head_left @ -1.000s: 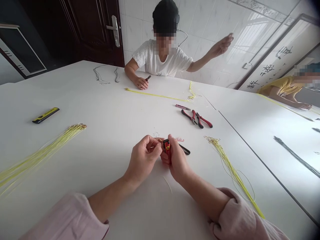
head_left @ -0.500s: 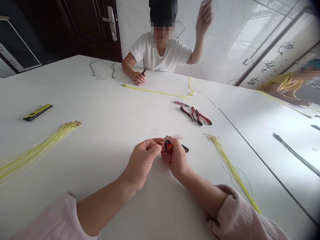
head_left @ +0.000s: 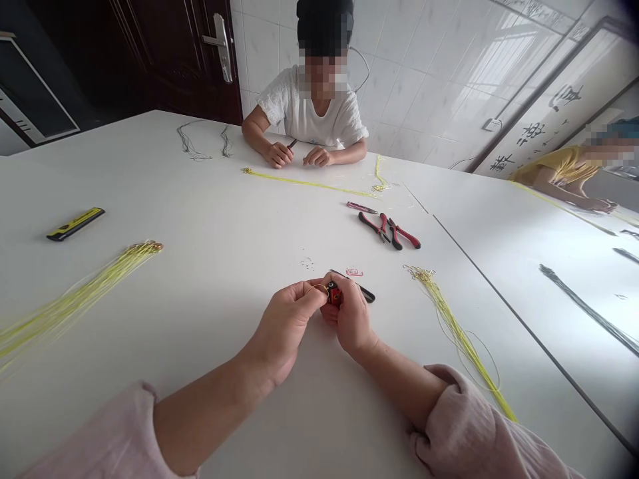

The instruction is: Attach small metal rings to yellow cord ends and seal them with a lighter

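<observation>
Over the middle of the table, my left hand [head_left: 292, 313] is closed, pinching a thin yellowish line [head_left: 318, 287] that curves in a small loop at the fingertips. My right hand [head_left: 353, 318] is wrapped round a small red and black device [head_left: 333, 293] with a round dark end. Both hands meet at that end, where the line reaches the device; the fingers hide the exact contact. Behind my right hand a slim black tool [head_left: 368, 294] shows in part. Just beyond it is a red printed mark [head_left: 355, 271] on the white table [head_left: 224, 219].
Bundles of yellow line lie left [head_left: 110, 273] and right [head_left: 449, 319]. Red and black pliers [head_left: 403, 234], a red-handled tool [head_left: 362, 207] and a yellow-black cutter case [head_left: 76, 224] lie around. A person [head_left: 319, 113] sits opposite; another person [head_left: 564, 173] works at far right.
The red and black device has turned slightly and sits closer to my left fingertips. The person opposite has lowered a raised hand onto the table.
</observation>
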Available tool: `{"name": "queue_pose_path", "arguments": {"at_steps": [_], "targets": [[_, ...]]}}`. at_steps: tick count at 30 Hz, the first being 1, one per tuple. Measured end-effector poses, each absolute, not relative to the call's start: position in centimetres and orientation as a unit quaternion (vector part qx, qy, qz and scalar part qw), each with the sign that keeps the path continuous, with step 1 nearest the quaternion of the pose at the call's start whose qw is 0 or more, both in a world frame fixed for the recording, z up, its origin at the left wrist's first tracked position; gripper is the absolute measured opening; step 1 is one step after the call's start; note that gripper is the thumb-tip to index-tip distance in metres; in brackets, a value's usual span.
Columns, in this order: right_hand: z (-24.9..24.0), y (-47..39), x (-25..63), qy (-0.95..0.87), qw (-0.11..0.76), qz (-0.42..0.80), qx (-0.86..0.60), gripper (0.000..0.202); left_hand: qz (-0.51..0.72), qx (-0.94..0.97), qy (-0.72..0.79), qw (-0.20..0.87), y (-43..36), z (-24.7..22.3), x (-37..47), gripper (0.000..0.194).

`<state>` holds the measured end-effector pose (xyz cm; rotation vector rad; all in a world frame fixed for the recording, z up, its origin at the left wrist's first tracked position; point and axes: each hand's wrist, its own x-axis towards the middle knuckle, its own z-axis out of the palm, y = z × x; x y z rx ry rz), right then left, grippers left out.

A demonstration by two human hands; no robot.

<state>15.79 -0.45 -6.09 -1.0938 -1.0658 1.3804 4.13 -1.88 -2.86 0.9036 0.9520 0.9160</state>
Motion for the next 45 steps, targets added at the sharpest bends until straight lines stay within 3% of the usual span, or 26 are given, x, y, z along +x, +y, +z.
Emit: {"name": "queue_pose_path", "arguments": {"at_steps": [45], "targets": [[-6.29, -0.46, 15.82, -0.453, 0.536, 0.568, -0.43, 0.028, 0.415, 0.408, 0.4, 0.708, -1.91, -3.2, 4.05, 0.018]]}}
